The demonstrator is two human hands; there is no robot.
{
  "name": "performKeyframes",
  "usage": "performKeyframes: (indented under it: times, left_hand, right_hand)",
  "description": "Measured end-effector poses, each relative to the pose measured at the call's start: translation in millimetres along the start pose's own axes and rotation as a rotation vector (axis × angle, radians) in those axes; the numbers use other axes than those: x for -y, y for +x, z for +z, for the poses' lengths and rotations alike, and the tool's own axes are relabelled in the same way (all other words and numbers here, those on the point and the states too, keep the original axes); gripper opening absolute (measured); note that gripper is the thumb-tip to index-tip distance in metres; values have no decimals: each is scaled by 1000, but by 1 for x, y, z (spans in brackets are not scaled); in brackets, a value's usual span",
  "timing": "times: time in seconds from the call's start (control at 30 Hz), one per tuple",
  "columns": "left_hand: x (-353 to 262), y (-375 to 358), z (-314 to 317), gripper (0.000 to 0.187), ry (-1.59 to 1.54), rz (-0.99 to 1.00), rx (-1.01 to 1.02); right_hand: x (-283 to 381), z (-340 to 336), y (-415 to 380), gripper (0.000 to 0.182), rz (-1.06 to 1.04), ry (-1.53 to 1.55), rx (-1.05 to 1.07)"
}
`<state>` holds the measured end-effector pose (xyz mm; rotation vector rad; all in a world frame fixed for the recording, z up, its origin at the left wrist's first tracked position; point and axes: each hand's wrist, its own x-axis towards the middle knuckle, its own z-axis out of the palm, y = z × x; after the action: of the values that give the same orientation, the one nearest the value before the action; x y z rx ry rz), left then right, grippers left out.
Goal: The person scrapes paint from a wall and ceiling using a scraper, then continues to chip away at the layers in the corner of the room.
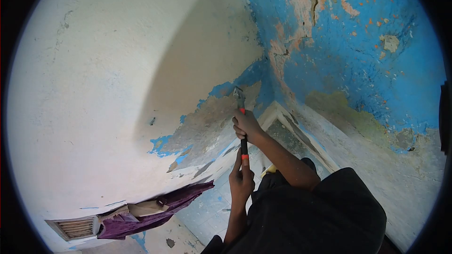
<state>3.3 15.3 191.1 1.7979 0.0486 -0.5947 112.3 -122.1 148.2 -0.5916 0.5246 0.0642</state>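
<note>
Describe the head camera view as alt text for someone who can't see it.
A person's right hand and left hand hold a black-and-red hammer-like tool, its head near peeling blue paint on a pale wall. A blue wall adjoins at the corner; purple cloth lies by a vent, lower left.

Red-banded black tool [243, 145] points at peeling wall [212, 115].

Soft light, curved black edges
From here, a broad shadow [202, 56] dims the pale wall [94, 94] beside the blue wall [339, 66]; farther left looks brighter, outer shapes bowed
</note>
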Motion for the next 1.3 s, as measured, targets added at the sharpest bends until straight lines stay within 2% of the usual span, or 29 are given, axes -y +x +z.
performKeyframes:
  times: [0.17,0.27,0.37,0.57,0.63,0.67,1.0,1.2,1.3]
  left_hand:
    - [-12,9,-2,52,32,-36,22]
    - [3,5,-10,52,25,52,-1]
    - [-10,10,-12,51,63,-53,23]
    - [-3,13,-15,49,39,15,37]
    - [-7,31,-5,48,109,12,68]
    - [-5,45,5,47,107,72,97]
    - [16,2,-14,49,85,19,-6]
    - [11,32,-4,48,65,-17,73]
    - [18,19,-10,48,87,10,6]
  right_hand:
    - [3,-10,15,30,-25,14,-12]
    - [-6,2,4,32,-7,35,-9]
    - [0,-3,11,33,-5,27,-13]
    - [-10,3,10,32,-30,52,-35]
    - [10,-25,41,32,-92,38,-121]
    - [14,-39,48,32,-115,28,-171]
    - [-17,-6,6,34,42,30,51]
    - [-1,-26,30,35,-52,41,-33]
    - [-7,-14,16,33,18,1,-34]
